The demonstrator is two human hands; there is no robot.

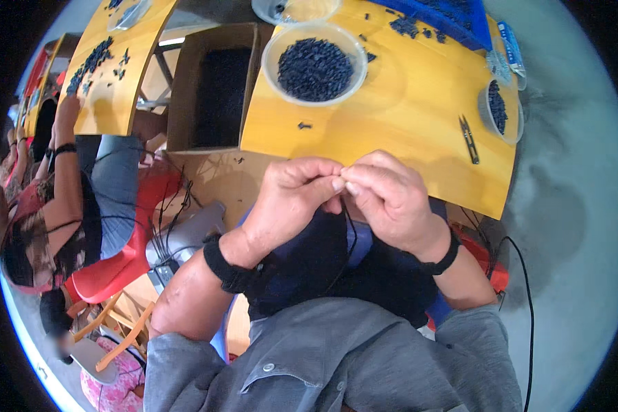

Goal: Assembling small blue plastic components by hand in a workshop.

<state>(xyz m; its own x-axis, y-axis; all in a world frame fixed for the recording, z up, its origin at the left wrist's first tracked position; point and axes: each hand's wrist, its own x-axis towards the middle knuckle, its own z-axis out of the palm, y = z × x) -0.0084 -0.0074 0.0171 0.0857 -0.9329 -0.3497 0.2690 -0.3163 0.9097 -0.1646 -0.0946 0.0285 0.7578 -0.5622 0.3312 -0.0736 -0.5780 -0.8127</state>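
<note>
My left hand [288,199] and my right hand [393,199] meet fingertip to fingertip just off the front edge of the yellow table [391,137]. Both are pinched closed, and whatever sits between the fingertips is too small or hidden to make out. Beyond them, a round clear tub [268,72] is filled with small black parts [314,69]. One loose black piece [304,126] lies on the tabletop in front of that tub. To the right rests a pair of thread snips [469,141], touched by neither hand.
A smaller clear tub [519,127] of black parts stands at the table's right edge. At the back is a blue crate [484,34]. An open cardboard box [182,103] stands left of the table. Farther left, a co-worker's hand [67,113] is at another yellow table [120,103].
</note>
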